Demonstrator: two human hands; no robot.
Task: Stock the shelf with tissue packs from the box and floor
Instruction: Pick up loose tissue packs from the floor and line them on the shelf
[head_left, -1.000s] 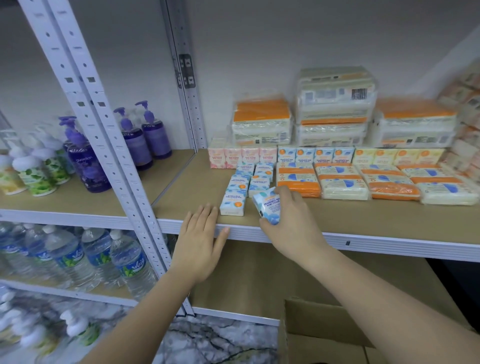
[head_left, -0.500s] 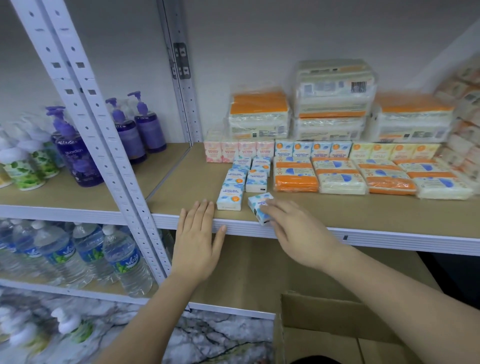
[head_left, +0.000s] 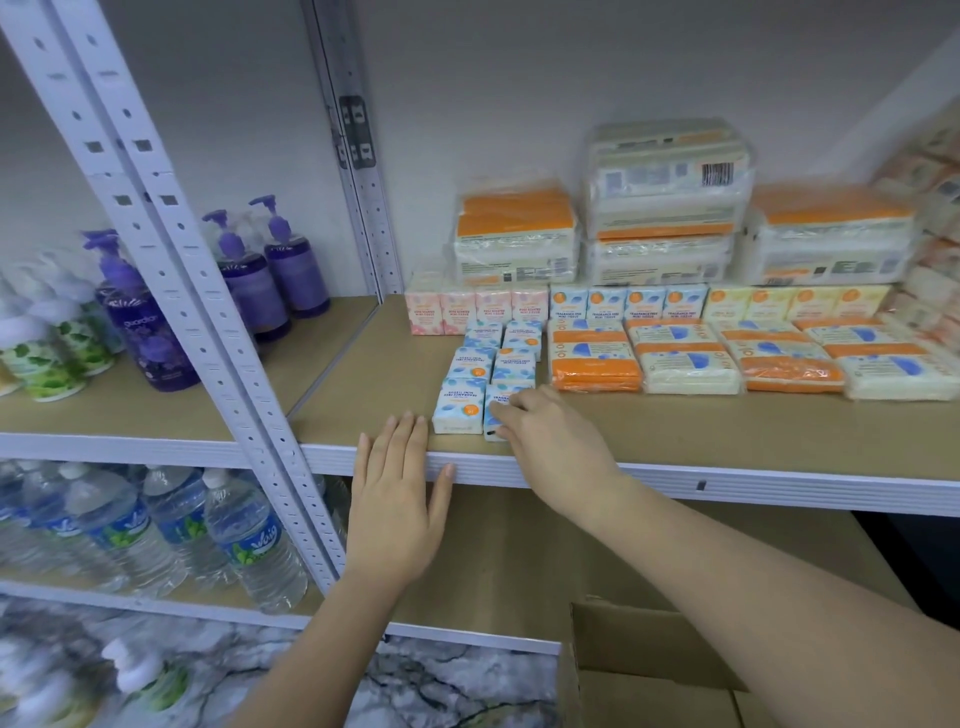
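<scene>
Both forearms are bare, with seemingly no rings on left hand (head_left: 397, 512) or right hand (head_left: 558, 449).

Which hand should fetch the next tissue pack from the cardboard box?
Right. The right hand is finishing on the front blue-and-white mini tissue pack, directly above the brown cardboard box; the left hand rests flat across the shelf edge.

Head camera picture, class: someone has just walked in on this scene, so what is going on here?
A person is stocking a shelf with tissue packs. The right hand has its fingers on a small blue mini tissue pack at the front of two short rows of the same packs, seemingly setting it in line. The left hand rests flat on the shelf's front edge. An open cardboard box sits below.
</scene>
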